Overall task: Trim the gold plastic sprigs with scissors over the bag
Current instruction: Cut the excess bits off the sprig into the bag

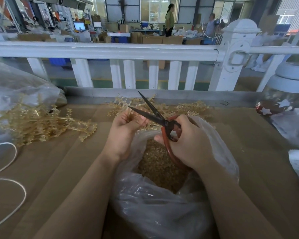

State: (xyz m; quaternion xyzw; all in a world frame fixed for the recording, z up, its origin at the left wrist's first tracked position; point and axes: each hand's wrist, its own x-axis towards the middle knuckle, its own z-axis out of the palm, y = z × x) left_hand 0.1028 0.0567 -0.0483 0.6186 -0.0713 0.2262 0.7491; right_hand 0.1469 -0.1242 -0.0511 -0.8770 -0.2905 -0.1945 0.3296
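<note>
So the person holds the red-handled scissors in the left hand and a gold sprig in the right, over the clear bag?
Hands swapped. In the head view the right hand grips the red-handled black scissors, blades open, and the left hand holds the gold plastic sprig, over the clear plastic bag.

The right hand (188, 144) hides part of the scissors' (155, 116) red handles.

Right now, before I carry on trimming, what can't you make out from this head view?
- The sprig in the left hand: curled fingers hide most of it.
- Scissors handles: right hand covers them.
- Bag: its bottom is cut off by the lower edge.
</note>
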